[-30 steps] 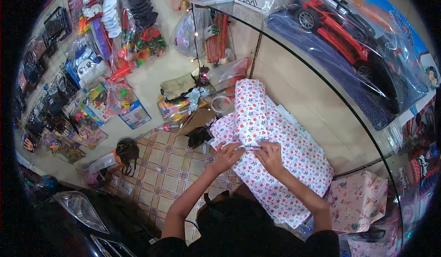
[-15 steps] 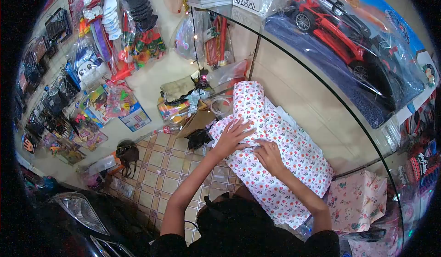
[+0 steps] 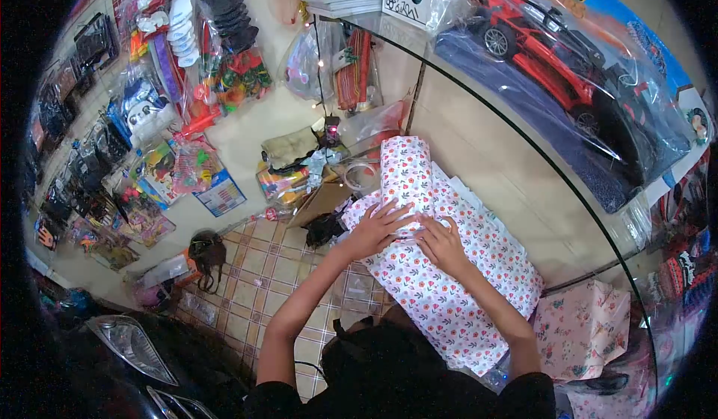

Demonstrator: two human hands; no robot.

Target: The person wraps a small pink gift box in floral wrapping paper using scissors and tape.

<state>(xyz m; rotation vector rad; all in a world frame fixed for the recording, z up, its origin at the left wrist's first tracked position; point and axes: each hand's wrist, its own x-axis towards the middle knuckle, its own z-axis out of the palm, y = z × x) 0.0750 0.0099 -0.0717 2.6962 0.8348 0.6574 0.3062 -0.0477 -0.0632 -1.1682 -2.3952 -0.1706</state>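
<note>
White paper with a floral print [image 3: 464, 284] lies across the middle, with a raised, paper-covered block [image 3: 406, 168] at its upper end. My left hand [image 3: 376, 230] rests on the near part of the block, its fingers apart and pointing right. Beside it, my right hand [image 3: 443, 243] presses on the same paper with bent, spread fingers. The fingertips of both hands are close together at a fold. What lies under the paper is hidden.
A glass shelf edge [image 3: 523, 123] curves over the right side, below a bagged red toy car [image 3: 546, 52]. Pink floral paper [image 3: 580, 329] lies at the lower right. A roll of clear tape [image 3: 360, 176] and an open carton [image 3: 318, 203] sit beyond my left hand.
My right hand has shifted slightly up along the fold, and its fingers have moved nearer to my left hand. My left hand stays nearly in place.
</note>
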